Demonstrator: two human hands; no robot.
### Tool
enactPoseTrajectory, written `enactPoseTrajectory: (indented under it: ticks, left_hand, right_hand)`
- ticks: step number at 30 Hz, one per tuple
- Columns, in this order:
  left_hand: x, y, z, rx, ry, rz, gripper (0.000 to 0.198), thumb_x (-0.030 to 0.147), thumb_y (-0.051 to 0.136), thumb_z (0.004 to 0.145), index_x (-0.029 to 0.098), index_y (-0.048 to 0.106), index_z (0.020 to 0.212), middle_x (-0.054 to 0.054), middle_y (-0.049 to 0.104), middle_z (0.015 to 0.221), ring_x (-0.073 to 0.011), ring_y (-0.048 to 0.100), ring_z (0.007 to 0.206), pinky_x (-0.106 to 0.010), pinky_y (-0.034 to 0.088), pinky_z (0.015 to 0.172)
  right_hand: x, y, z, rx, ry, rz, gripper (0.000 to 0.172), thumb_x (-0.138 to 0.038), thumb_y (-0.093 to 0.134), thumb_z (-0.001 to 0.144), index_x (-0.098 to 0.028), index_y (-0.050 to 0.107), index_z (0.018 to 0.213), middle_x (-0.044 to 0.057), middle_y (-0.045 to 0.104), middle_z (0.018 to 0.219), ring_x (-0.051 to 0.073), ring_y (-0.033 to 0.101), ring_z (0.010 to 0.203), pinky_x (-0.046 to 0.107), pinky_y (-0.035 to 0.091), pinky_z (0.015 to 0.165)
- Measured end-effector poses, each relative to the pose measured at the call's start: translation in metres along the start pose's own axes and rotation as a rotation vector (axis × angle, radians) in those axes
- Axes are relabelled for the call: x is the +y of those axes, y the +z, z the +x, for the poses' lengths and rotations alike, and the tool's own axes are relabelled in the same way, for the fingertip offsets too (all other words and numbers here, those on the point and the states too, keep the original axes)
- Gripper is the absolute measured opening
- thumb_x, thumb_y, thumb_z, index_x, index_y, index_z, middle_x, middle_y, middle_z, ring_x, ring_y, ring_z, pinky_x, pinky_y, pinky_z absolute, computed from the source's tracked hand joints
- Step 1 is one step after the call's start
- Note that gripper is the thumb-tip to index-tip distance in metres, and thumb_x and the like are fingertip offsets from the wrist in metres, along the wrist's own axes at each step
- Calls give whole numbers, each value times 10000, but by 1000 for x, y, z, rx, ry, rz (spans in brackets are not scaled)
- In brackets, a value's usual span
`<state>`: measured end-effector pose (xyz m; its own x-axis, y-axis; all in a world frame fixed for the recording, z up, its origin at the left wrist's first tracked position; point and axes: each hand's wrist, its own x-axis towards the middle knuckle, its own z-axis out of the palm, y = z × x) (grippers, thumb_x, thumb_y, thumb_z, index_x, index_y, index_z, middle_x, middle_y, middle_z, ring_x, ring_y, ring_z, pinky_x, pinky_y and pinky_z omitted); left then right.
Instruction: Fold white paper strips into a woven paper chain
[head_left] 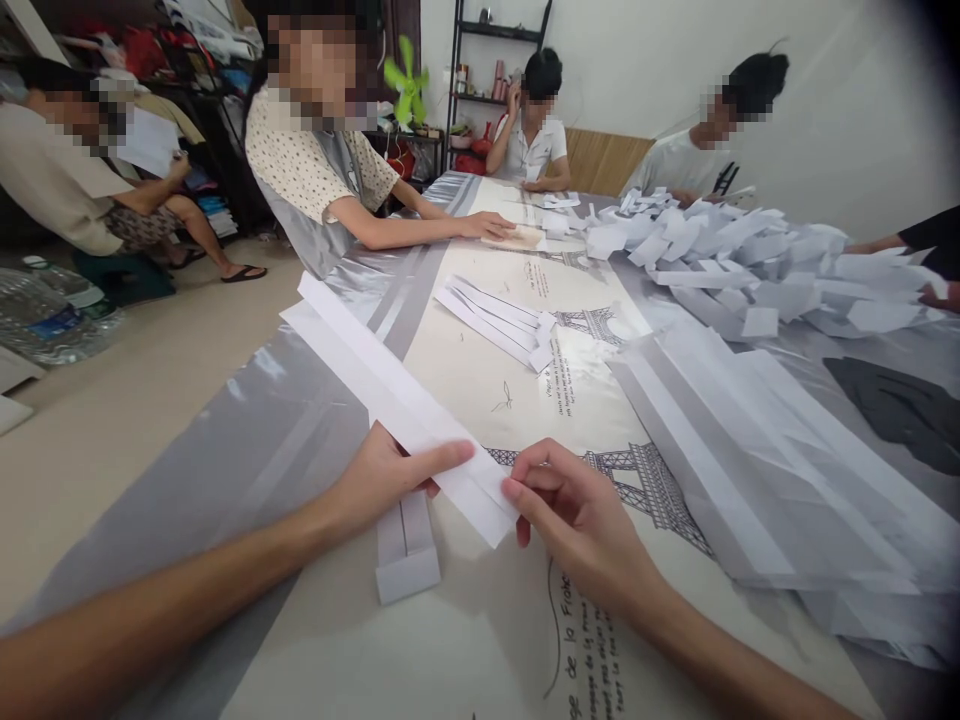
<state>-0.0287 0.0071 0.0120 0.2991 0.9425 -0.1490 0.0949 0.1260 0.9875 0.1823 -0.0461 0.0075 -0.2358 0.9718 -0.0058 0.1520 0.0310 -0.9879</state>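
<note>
A long white folded paper strip (375, 370) runs from the near middle of the table up to the left, lifted off the surface. My left hand (390, 475) pinches its near end from the left, thumb on top. My right hand (570, 510) grips the same end from the right with curled fingers. Under my left hand a small folded paper piece (405, 555) lies flat on the table.
The table (315, 640) wears a glossy cloth printed with Eiffel towers. Several folded strips (495, 320) lie in the middle, a stack of long strips (750, 460) at right, a heap of folded pieces (750, 250) at the far right. Several other people sit around; water bottles (45, 315) lie on the floor.
</note>
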Motion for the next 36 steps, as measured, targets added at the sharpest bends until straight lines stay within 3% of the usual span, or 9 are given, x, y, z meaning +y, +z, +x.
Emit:
enactPoseTrajectory:
  ticks: [6,9,13,16,20,30,34,36]
  left_hand:
    - [-1,1,-1,55,21,28,345,427,798,771,166,608,649,25,570,588,-103,504,520,-214,412,476]
    - [-2,1,-2,69,26,35,377,423,785,790,166,579,605,35,534,536,-91,480,491,-212,399,475]
    - [-1,3,-2,94,37,4,321,406,788,793,164,627,658,20,596,595,-92,502,509,-205,411,476]
    - [1,2,-1,27,2,-7,301,429,786,794,163,668,718,-4,646,668,-112,544,565,-204,430,485]
    - [3,-1,-2,-102,-21,59,269,418,797,783,173,688,782,-6,662,719,-124,560,607,-214,463,528]
    - [0,1,-2,-151,8,124,258,398,728,821,171,673,710,8,570,567,-109,447,490,-222,351,463]
    - [4,0,-4,-171,9,112,222,400,735,824,183,711,780,-8,659,660,-127,520,526,-230,388,482]
    - [8,-1,-6,-272,35,107,207,399,714,852,196,745,831,-23,710,721,-167,620,624,-247,455,549]
  right_hand:
    - [-2,0,1,-11,23,7,216,-389,607,986,-235,524,858,-56,585,624,124,558,584,256,448,576]
    - [-1,-1,1,14,53,27,166,-393,618,981,-246,544,963,-59,617,630,128,569,592,259,463,596]
    - [-2,-2,2,-1,50,5,163,-390,630,967,-228,626,977,-33,663,654,131,579,593,270,496,622]
    - [-2,-2,3,-9,30,-10,188,-382,632,956,-214,659,877,-25,639,636,136,572,588,273,504,606]
    - [-2,0,3,-2,32,12,184,-382,629,959,-214,670,897,-29,651,647,128,583,585,275,502,625]
    - [-4,0,5,-218,144,215,215,-397,680,937,-184,703,931,40,763,758,146,681,634,258,515,592]
    - [-3,1,6,-222,136,219,201,-372,678,946,-174,714,929,35,763,750,122,661,623,235,502,601]
    - [-3,1,6,-219,129,229,189,-359,702,931,-172,717,950,31,761,755,119,664,632,225,493,597]
